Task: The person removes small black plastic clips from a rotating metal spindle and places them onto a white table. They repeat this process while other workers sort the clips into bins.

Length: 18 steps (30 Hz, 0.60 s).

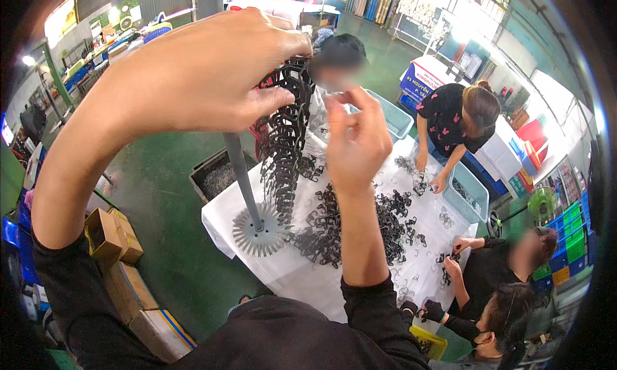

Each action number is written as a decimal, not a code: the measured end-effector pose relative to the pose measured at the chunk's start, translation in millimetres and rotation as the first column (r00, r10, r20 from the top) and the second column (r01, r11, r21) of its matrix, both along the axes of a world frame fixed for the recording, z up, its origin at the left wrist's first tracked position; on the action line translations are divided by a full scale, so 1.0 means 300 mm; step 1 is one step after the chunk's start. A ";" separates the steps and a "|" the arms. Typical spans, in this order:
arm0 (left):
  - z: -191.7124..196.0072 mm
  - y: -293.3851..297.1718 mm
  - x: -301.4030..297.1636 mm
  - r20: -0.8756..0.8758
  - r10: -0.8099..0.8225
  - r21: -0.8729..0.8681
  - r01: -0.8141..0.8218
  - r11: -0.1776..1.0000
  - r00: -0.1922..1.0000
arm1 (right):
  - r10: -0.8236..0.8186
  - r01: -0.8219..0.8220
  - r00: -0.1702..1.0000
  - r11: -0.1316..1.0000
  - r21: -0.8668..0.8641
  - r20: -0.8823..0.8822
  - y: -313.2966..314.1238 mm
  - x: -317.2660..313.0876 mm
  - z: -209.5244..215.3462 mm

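Observation:
My left hand (212, 74) is raised at the upper left, its fingers curled over the top of hanging strands of black plastic clips (283, 139). The thumb lies against the near side of the strands, and part of the grip is hidden. Just right of them, my right hand (357, 139) is lifted with thumb and fingertips drawn together, slightly blurred. Anything between those fingertips is too small to make out. Below, a heap of loose black clips (366, 225) lies on the white-covered table (308, 283). A grey pole (238, 161) passes through a notched grey disc (257, 230) near the strands.
Several co-workers sit or stand around the table, some handling clips. Light-blue baskets (467, 193) stand along its far and right sides, and a yellow basket (429, 342) is at the lower right. A dark crate (215, 175) and cardboard boxes (125, 290) are on the green floor at left.

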State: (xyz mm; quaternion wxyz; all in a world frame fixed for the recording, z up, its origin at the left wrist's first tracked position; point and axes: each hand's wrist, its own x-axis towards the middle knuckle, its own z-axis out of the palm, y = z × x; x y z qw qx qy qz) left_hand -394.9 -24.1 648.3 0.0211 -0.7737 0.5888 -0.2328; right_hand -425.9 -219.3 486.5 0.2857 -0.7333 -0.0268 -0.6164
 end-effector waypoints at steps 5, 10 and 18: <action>-0.023 -0.027 0.002 -0.005 0.019 -0.107 -0.020 0.994 1.000 | -0.105 0.138 0.979 0.972 -0.191 0.174 0.134 0.035 0.102; -0.028 -0.004 0.013 0.003 0.019 -0.118 -0.018 0.993 1.000 | 0.587 -0.564 0.805 0.709 0.423 0.090 0.115 0.016 0.109; -0.036 0.064 0.077 0.022 -0.074 -0.144 0.077 0.987 0.997 | 0.491 -0.383 0.868 0.758 0.528 -0.075 -0.265 -0.055 0.025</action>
